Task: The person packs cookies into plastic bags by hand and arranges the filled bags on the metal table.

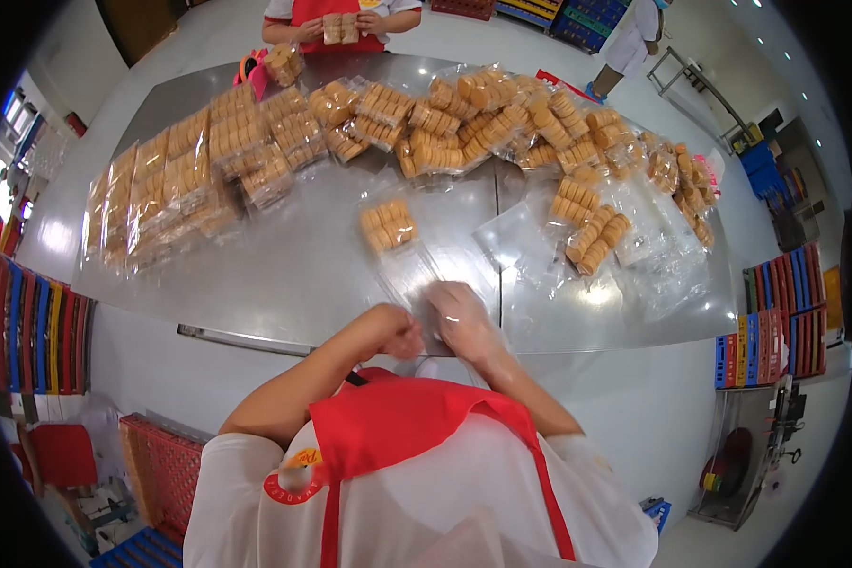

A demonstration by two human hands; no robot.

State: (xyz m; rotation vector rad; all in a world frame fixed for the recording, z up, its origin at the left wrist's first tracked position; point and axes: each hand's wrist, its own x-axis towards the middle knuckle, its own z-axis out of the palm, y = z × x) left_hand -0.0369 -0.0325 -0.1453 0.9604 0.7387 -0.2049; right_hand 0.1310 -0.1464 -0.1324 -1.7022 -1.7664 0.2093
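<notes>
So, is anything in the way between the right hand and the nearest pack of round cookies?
Nothing solid that I can see. Between the bare right hand and the clear plastic pack of round golden-brown cookies there's only see-through plastic film on the shiny grey metal table. The big pile of wrapped cookies lies farther back.

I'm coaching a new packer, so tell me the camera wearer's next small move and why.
Probably fold the loose end of the clear plastic bag toward its round biscuits: they sit toward the far end, bare plastic appears to stretch nearer the wearer, and the right hand and left hand are close to it.
</notes>
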